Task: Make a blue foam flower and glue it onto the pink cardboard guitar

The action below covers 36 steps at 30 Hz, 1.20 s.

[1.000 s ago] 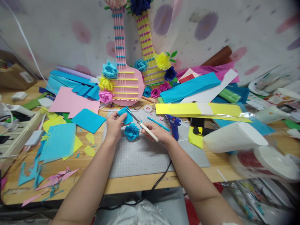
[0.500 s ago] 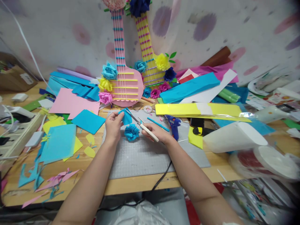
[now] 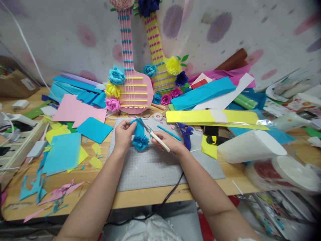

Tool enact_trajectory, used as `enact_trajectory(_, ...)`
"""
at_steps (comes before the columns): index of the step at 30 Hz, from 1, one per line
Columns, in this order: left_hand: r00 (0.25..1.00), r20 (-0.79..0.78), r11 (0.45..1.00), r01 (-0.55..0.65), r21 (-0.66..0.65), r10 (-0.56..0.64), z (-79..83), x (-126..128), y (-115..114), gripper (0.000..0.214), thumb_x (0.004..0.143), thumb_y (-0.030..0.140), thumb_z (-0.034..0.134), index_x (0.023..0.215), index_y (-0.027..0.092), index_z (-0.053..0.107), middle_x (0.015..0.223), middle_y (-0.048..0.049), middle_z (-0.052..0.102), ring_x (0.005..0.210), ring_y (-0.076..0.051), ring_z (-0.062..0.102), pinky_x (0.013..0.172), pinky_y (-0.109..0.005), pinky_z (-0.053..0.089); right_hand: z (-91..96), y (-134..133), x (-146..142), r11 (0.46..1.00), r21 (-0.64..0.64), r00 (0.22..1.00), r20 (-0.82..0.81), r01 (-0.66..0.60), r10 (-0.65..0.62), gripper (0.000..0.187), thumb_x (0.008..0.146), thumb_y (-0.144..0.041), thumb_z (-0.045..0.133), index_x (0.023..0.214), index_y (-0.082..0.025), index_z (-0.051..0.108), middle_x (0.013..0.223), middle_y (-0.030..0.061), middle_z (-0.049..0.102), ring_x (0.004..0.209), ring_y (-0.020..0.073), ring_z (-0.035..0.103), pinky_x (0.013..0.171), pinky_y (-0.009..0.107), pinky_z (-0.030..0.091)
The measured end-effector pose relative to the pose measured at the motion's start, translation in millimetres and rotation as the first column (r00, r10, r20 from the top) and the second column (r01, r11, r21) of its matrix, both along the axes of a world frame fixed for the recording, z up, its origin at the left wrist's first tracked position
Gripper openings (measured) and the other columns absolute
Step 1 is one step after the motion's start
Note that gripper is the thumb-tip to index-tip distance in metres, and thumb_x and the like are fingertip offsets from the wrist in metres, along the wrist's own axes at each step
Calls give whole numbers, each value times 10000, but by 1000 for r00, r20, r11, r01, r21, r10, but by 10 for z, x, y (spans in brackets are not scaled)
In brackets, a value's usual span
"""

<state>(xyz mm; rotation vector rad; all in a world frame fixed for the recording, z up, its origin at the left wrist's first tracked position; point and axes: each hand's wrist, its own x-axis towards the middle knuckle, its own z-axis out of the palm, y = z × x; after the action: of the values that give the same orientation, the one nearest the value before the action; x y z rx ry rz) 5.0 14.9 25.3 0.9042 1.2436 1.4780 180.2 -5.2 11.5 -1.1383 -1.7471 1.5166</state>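
My left hand (image 3: pixel 123 134) is closed, pinching a small piece of blue crepe paper (image 3: pixel 137 128) at its upper left edge. White-handled scissors (image 3: pixel 159 140) are gripped in my right hand (image 3: pixel 167 141), their blades slanting up and left against the paper's right side. Whether the blades are cutting at this instant I cannot tell. Just under the paper piece, a ruffled blue paper flower (image 3: pixel 140 143) rests on the grey cutting mat (image 3: pixel 150 170). To the right of my right hand stands a blue glue gun (image 3: pixel 186 135), and a thin blue stick (image 3: pixel 169 133) lies behind that hand.
A pink paper guitar (image 3: pixel 137 92) and a yellow one (image 3: pixel 163 78) lean at the back. Blue sheets (image 3: pixel 62 154) and paper scraps (image 3: pixel 60 193) lie left. A yellow crepe roll (image 3: pixel 195 118) and a white cylinder (image 3: pixel 248 147) are right. A black cable (image 3: pixel 173 190) crosses the front edge.
The blue paper piece has turned in my left hand and shifted slightly right, its lower end now in front of or against the flower's top. My right hand and the scissors have barely moved.
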Motion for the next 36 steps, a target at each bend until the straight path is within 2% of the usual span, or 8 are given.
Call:
enact_trajectory(10,1000,-21,998,5,68,-4,-36,-27,32,210,549,273,696,612,162,529,472,70,455,417,-51,361,400,-176,280,-12,21,13,1000,-11,1000,-6,21,-21,313,668,-455,628,708,-155,546,546,-57,424,516,77,391,510,209,288)
enact_trajectory(17,999,-30,993,-9,118,13,-93,-34,70,198,554,269,697,639,166,552,552,49,529,489,-65,439,473,-183,353,3,19,15,999,-18,999,13,43,-42,323,685,-471,615,679,-157,539,518,-54,419,488,75,394,476,205,291)
enact_trajectory(22,999,-46,996,-3,85,6,-86,-26,83,183,572,262,681,641,167,541,533,54,494,484,-68,423,470,-187,342,-43,47,41,986,-27,984,-63,165,-167,311,696,-459,617,675,-183,475,488,-73,408,414,59,364,409,194,280)
enact_trajectory(25,994,-85,994,78,82,-71,-49,-10,49,196,562,273,683,637,167,535,536,57,480,478,-63,402,456,-187,319,-60,73,17,968,-20,957,-151,249,-249,329,695,-467,625,727,-197,441,554,-60,512,400,58,395,383,190,292)
enact_trajectory(28,957,-146,963,263,54,-253,-2,14,-12,201,555,284,687,627,169,539,526,56,476,472,-68,399,448,-192,311,-56,89,-30,957,7,937,-206,291,-283,367,673,-474,652,732,-196,419,650,-25,597,415,57,436,388,191,316)
enact_trajectory(30,905,-187,919,392,24,-382,21,30,-52,192,549,278,686,620,169,543,522,50,487,475,-75,412,453,-197,323,-50,91,-61,958,16,938,-212,285,-275,372,661,-470,666,730,-190,430,595,-37,572,415,59,438,393,190,316)
enact_trajectory(32,856,-239,882,472,3,-458,30,39,-80,169,548,262,675,607,168,547,524,44,495,482,-81,421,459,-199,331,-44,88,-85,965,12,945,-205,263,-255,369,653,-465,675,734,-185,449,510,-60,513,408,62,425,396,189,309)
enact_trajectory(36,786,-395,855,518,-1,-476,-2,21,-87,87,581,227,629,603,171,566,547,35,509,504,-89,424,463,-196,328,-15,67,-128,970,-27,950,-196,241,-242,392,615,-463,697,738,-181,454,484,-72,481,409,61,409,400,191,309)
